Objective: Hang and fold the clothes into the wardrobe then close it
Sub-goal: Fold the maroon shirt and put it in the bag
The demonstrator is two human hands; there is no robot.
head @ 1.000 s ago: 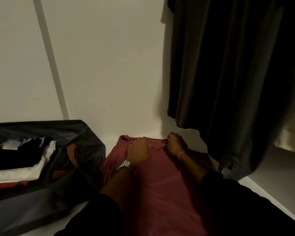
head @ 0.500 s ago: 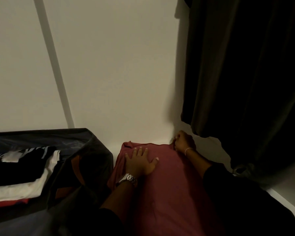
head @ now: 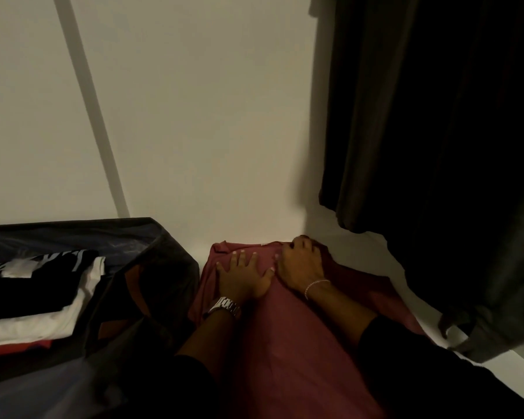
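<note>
Shirt (head: 285, 343) on shelf (head: 430, 322), storage box (head: 152, 267) left, hanging clothes (head: 436, 146) right

two hands (head: 242, 279), one red garment (head: 285, 343), one dark fabric bin (head: 152, 267), three stacked folded shirts (head: 43, 297)

A white shelf (head: 406, 300) bears a red garment (head: 285, 343) and a dark fabric bin (head: 152, 285).

The red shirt (head: 285, 343) fills the shelf floor (head: 406, 300) between a dark fabric bin (head: 152, 285) close on the left and hanging dark clothes (head: 436, 146) overhanging the right. The back wall (head: 209, 131) blocks the far side; bare shelf shows along the right.
</note>
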